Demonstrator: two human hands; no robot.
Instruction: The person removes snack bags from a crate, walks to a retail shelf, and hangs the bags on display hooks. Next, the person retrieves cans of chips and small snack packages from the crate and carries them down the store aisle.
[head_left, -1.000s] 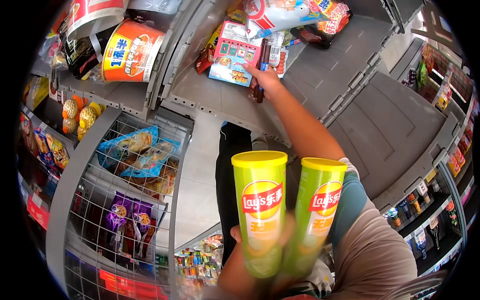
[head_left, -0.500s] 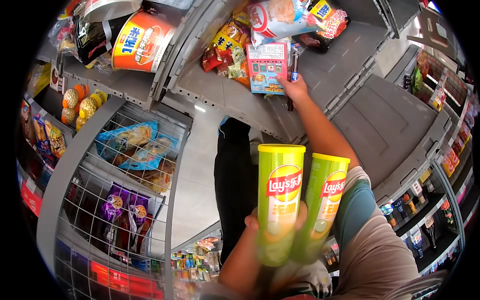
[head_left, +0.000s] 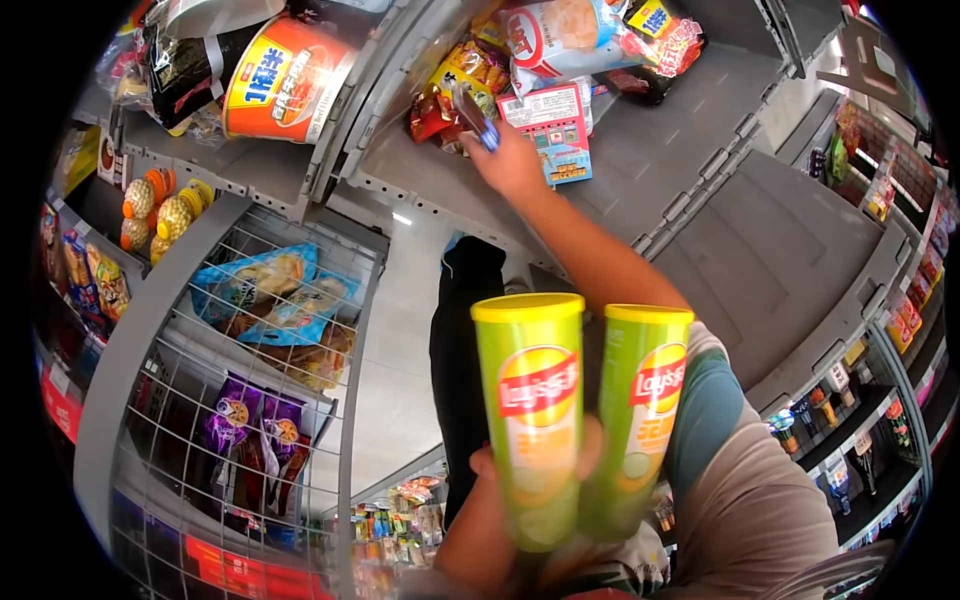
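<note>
Two green Lay's chip canisters with yellow lids stand upright before me. My left hand (head_left: 484, 466) is closed round the left canister (head_left: 527, 400), with fingertips showing at its right side. Close beside it is the right canister (head_left: 648, 390); how it is held is hidden. My right hand (head_left: 512, 162) reaches into a grey crate (head_left: 640, 170), closed on a slim dark pen-like item (head_left: 474, 118) with a blue-and-white part. Past that item's tip lie red and yellow snack packs (head_left: 432, 112). A pink-and-blue box (head_left: 562, 135) lies just right of the hand.
Inside the crate are also a white-and-blue bag (head_left: 560, 40) and a red-and-black packet (head_left: 668, 50). An orange noodle tub (head_left: 283, 82) sits in the crate at left. A wire rack (head_left: 345, 450) with snack bags stands below. A grey lid (head_left: 770, 260) hangs at right.
My right hand has moved left across the pink-and-blue box, carrying the slim item, which now tilts to the upper left. The canisters have shifted slightly left.
</note>
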